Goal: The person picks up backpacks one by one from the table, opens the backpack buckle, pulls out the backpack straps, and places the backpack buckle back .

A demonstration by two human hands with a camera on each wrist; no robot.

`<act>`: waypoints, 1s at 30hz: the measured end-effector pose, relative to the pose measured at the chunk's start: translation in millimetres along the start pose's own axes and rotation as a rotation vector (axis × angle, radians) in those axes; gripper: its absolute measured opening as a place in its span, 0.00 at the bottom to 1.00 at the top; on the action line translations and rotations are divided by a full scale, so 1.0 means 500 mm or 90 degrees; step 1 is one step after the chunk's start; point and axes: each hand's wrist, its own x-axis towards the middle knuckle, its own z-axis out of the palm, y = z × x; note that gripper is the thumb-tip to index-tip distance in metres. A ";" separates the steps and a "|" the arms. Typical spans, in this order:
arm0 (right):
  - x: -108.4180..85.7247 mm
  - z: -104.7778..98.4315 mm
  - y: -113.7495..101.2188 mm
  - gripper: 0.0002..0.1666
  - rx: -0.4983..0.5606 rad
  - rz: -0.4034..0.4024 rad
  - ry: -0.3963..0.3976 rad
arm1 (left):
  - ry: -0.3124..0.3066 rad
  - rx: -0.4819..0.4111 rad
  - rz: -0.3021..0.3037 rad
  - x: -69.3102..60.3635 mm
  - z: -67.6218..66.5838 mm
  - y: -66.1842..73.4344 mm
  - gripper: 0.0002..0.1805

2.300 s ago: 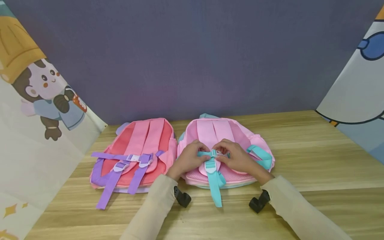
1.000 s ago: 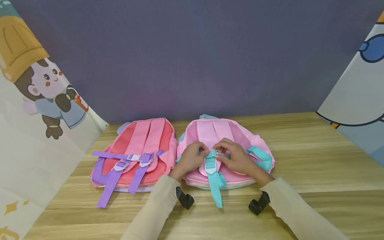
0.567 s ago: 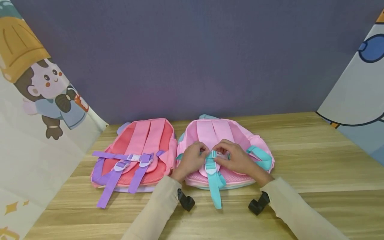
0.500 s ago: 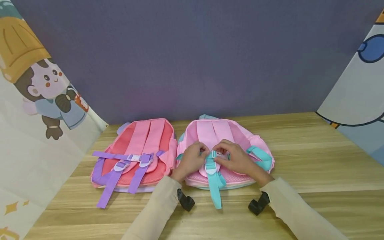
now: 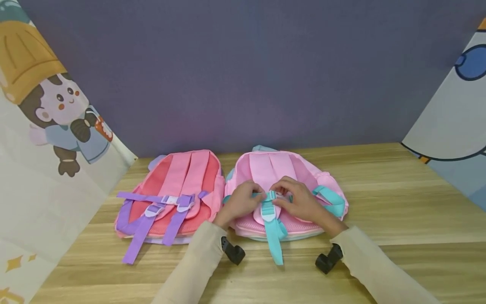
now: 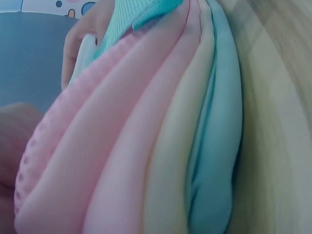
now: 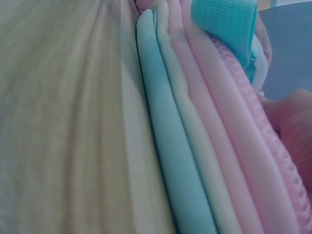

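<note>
A light pink backpack [image 5: 273, 164] lies back side up on the table, with teal straps. My left hand [image 5: 241, 202] pinches the teal chest strap just left of its buckle [image 5: 270, 196]. My right hand [image 5: 298, 200] pinches the buckle's right side, fingers curled over it. Below the buckle a teal strap end [image 5: 274, 240] hangs over the bag's lower edge. In the left wrist view the bag's pink side [image 6: 122, 112] hides most of the hands; the right wrist view shows a teal strap loop [image 7: 226, 24] and part of a hand [image 7: 295, 126].
A coral pink backpack [image 5: 178, 169] with purple straps lies against the left side of the pink one, its white chest buckle [image 5: 169, 200] lying across the shoulder straps. The wooden table [image 5: 398, 211] ends at a dark blue panel [image 5: 265, 76]; printed sheets flank both sides.
Since half a second ago my left hand has moved slightly left along the teal strap, and more of the strap shows beside the buckle. The right hand has barely moved.
</note>
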 end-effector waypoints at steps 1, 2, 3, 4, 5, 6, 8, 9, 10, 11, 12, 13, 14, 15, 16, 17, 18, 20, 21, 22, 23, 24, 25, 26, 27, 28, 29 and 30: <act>-0.001 0.000 0.001 0.14 0.001 0.000 0.002 | 0.006 -0.009 -0.002 0.001 0.002 0.001 0.08; -0.001 -0.001 0.001 0.14 0.003 0.001 0.003 | 0.012 -0.017 -0.004 0.001 0.004 0.002 0.08; -0.002 -0.001 0.002 0.14 0.005 0.001 0.004 | 0.019 -0.025 -0.007 0.001 0.007 0.003 0.08; -0.002 -0.002 0.002 0.14 0.008 0.002 0.004 | 0.025 -0.032 -0.013 0.001 0.009 0.005 0.08; -0.003 -0.002 0.002 0.14 0.012 0.003 0.004 | 0.031 -0.038 -0.018 0.000 0.011 0.007 0.08; -0.004 -0.001 0.003 0.14 0.015 0.003 0.004 | 0.036 -0.041 -0.022 0.000 0.012 0.008 0.08; -0.005 0.000 0.004 0.13 0.024 0.006 0.002 | 0.047 -0.046 -0.034 -0.001 0.016 0.011 0.08; -0.005 0.001 0.005 0.13 0.028 0.006 0.002 | 0.051 -0.049 -0.039 -0.002 0.017 0.012 0.08; -0.006 0.002 0.006 0.13 0.032 0.008 0.002 | 0.056 -0.054 -0.045 -0.002 0.018 0.013 0.08; -0.005 0.003 0.006 0.13 0.035 0.010 0.002 | 0.061 -0.058 -0.050 -0.002 0.018 0.013 0.08; -0.005 0.003 0.006 0.13 0.039 0.012 0.002 | 0.068 -0.060 -0.054 -0.003 0.019 0.014 0.08; -0.003 0.003 0.006 0.13 0.042 0.010 0.002 | 0.075 -0.062 -0.058 -0.003 0.020 0.015 0.08; -0.002 0.003 0.005 0.13 0.044 0.007 0.003 | 0.082 -0.062 -0.061 -0.003 0.021 0.015 0.08; -0.001 0.003 0.005 0.13 0.045 0.005 0.004 | 0.087 -0.061 -0.067 -0.003 0.022 0.017 0.08; 0.000 0.003 0.005 0.13 0.046 0.006 0.005 | 0.093 -0.056 -0.070 -0.003 0.023 0.018 0.07; 0.001 0.002 0.005 0.13 0.047 0.005 0.005 | 0.097 -0.051 -0.074 -0.003 0.024 0.019 0.07; 0.002 0.001 0.005 0.13 0.048 0.004 0.006 | 0.101 -0.043 -0.076 -0.003 0.025 0.020 0.07; 0.002 0.001 0.006 0.13 0.048 0.004 0.008 | 0.105 -0.032 -0.081 -0.002 0.027 0.024 0.07; 0.001 0.000 0.006 0.13 0.049 0.004 0.010 | 0.106 -0.028 -0.083 -0.002 0.027 0.025 0.07; 0.001 -0.001 0.006 0.13 0.050 0.005 0.011 | 0.107 -0.025 -0.084 -0.001 0.027 0.027 0.07; 0.001 -0.001 0.005 0.13 0.052 0.004 0.012 | 0.106 -0.026 -0.089 -0.001 0.027 0.028 0.07; 0.001 -0.001 0.005 0.13 0.054 0.003 0.013 | 0.106 -0.026 -0.090 0.000 0.027 0.029 0.07; 0.001 -0.002 0.005 0.13 0.054 0.001 0.014 | 0.104 -0.030 -0.094 0.001 0.027 0.030 0.07; 0.002 -0.002 0.004 0.13 0.055 0.000 0.014 | 0.101 -0.034 -0.098 0.001 0.026 0.031 0.08; 0.001 -0.002 0.004 0.13 0.058 0.001 0.013 | 0.098 -0.041 -0.103 0.002 0.026 0.030 0.08; 0.001 -0.001 0.004 0.13 0.061 0.004 0.013 | 0.093 -0.050 -0.109 0.003 0.025 0.030 0.08; 0.001 -0.001 0.005 0.13 0.064 0.008 0.011 | 0.088 -0.064 -0.118 0.003 0.024 0.029 0.08; 0.001 -0.001 0.005 0.13 0.068 0.012 0.011 | 0.084 -0.077 -0.124 0.004 0.024 0.028 0.08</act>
